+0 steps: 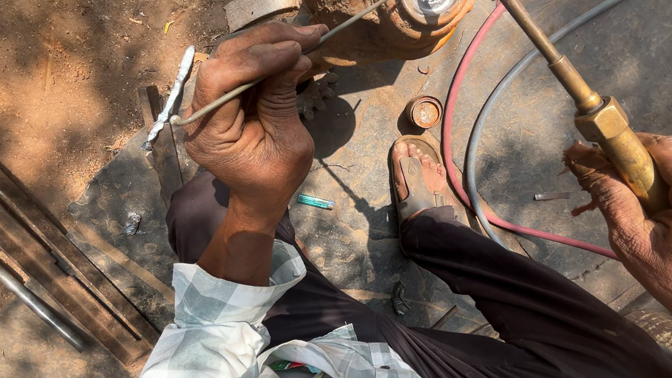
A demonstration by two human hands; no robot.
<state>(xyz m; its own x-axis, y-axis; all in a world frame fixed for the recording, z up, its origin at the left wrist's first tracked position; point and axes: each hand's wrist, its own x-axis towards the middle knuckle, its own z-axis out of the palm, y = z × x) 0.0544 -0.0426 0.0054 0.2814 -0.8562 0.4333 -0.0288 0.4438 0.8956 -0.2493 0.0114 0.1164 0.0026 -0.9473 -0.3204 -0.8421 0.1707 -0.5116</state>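
Observation:
My left hand (254, 113) grips a thin metal filler rod (354, 17). The rod's far tip reaches a round shiny spot on a rusty orange metal part (433, 2) at the top; its near end, crusted with silver metal (171, 95), sticks out to the left. My right hand (665, 210) holds a brass gas torch (569, 78) by its handle. The torch's bent nozzle points at the same bright spot, where a small glow shows. I squat with my sandalled foot (414, 179) on the ground below the part.
A red hose (458, 100) and a grey hose (491, 115) loop across the concrete slab. A small round cap (425, 111) lies near the foot. Steel channel bars (47, 256) and a metal rod (31, 298) lie at lower left on dirt.

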